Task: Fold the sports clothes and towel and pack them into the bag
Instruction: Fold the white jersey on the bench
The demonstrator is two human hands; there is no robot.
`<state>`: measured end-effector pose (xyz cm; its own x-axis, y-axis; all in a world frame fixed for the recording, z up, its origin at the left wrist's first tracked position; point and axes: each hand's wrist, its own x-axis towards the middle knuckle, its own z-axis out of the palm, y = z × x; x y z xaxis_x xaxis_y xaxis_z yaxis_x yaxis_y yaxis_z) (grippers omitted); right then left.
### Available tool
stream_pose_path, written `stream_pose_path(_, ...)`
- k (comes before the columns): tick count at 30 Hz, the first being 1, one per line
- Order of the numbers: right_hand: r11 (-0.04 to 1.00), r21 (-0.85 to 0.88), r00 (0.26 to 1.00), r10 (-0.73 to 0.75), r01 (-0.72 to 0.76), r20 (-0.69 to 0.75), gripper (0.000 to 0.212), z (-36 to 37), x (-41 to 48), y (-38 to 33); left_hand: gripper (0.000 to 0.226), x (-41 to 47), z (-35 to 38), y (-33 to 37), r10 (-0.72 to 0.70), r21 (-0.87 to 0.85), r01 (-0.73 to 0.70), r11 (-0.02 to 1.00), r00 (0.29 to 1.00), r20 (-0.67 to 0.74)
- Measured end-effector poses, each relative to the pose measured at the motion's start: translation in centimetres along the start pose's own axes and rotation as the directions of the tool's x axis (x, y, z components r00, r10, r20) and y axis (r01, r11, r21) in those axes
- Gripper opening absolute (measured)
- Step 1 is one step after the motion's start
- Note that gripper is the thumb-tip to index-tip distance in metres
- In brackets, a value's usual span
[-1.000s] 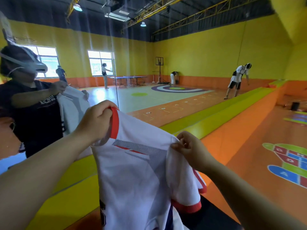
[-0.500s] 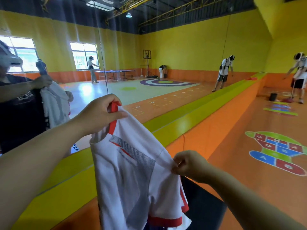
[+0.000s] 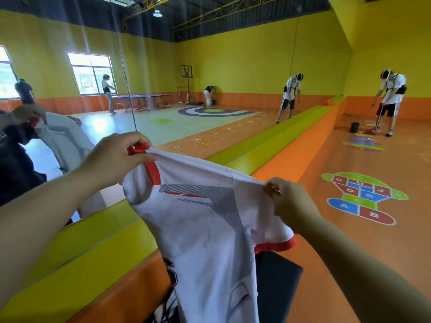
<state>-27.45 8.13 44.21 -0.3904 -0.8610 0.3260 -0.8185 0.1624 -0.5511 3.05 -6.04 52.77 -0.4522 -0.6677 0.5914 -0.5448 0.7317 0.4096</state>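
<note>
The white shirt (image 3: 205, 229) with red trim hangs in the air, stretched between both hands. The left hand (image 3: 116, 157) grips its red-edged collar, fingers curled round the cloth. The right hand (image 3: 291, 203) pinches the far shoulder edge. Below the hem lies a dark item (image 3: 277, 283); I cannot tell what it is. A mirror (image 3: 58, 89) stands on the left.

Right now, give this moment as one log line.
stage: folding not begun | left hand: grips red trim | right hand: pinches fabric | white shirt: hangs spread between hands
</note>
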Motion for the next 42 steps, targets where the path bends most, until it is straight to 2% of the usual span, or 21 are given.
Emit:
stream_pose_path(5, 0.986, 0.154, 0.998, 0.063, -0.063, 0.001, 0.023, -1.6, -1.1, -0.3, 0.027, 0.8, 0.2, 0.1, -0.005, 0.097, 0.0, 0.995, 0.999, 0.048)
stream_pose_path(10, 0.935, 0.327, 0.989, 0.11, -0.135, 0.095, 0.023, -2.4, -0.9, 0.6, 0.022, 2.1, 1.0, 0.6, -0.06, 0.115, 0.052, 0.992, 0.995, 0.074)
stream_pose_path(15, 0.906, 0.368, 0.967, 0.138, -0.211, 0.216, 0.017, -2.5, 0.9, 2.7, 0.013, 4.3, 3.6, 1.1, -0.244, -0.099, 0.265, 0.959, 0.952, 0.187)
stream_pose_path(20, 0.895, 0.34, 0.945, 0.21, -0.289, 0.251, 0.012, -1.7, 5.0, 6.6, 0.008, 7.7, 8.6, 1.3, -0.362, -0.131, 0.402, 0.906, 0.898, 0.251)
stream_pose_path(25, 0.849, 0.387, 0.931, 0.298, -0.36, 0.212, 0.014, 0.2, 11.3, 11.8, 0.014, 12.0, 15.5, 1.5, -0.462, -0.211, 0.523, 0.826, 0.842, 0.28)
stream_pose_path(27, 0.826, 0.419, 0.926, 0.332, -0.377, 0.179, 0.015, 1.1, 14.1, 13.8, 0.015, 14.0, 18.3, 1.5, -0.485, -0.298, 0.556, 0.776, 0.828, 0.283)
stream_pose_path(29, 0.85, 0.399, 0.938, 0.33, -0.343, 0.102, 0.016, 1.7, 16.7, 15.7, 0.015, 15.8, 20.9, 1.5, -0.486, -0.387, 0.552, 0.739, 0.834, 0.262)
stream_pose_path(31, 0.893, 0.347, 0.952, 0.305, -0.287, 0.003, 0.018, 2.0, 19.1, 17.6, 0.012, 17.5, 23.3, 1.4, -0.454, -0.438, 0.487, 0.756, 0.871, 0.187)
stream_pose_path(33, 0.931, 0.271, 0.953, 0.282, -0.245, -0.108, 0.023, 1.5, 20.8, 18.9, 0.021, 18.8, 25.0, 1.6, -0.407, -0.48, 0.398, 0.782, 0.909, 0.09)
stream_pose_path(35, 0.943, 0.284, 0.941, 0.245, -0.175, -0.233, 0.028, 0.5, 21.9, 19.8, 0.026, 19.5, 25.9, 2.1, -0.356, -0.537, 0.295, 0.79, 0.934, -0.01)
stream_pose_path(39, 0.964, 0.253, 0.882, 0.048, 0.082, -0.469, 0.021, -0.8, 22.2, 21.7, 0.026, 18.4, 26.2, 3.9, -0.291, -0.581, 0.146, 0.8, 0.942, -0.165)
stream_pose_path(42, 0.961, 0.179, 0.848, -0.09, 0.213, -0.522, 0.018, -0.6, 20.3, 22.7, 0.02, 15.6, 26.1, 3.5, -0.303, -0.581, 0.174, 0.795, 0.944, -0.132)
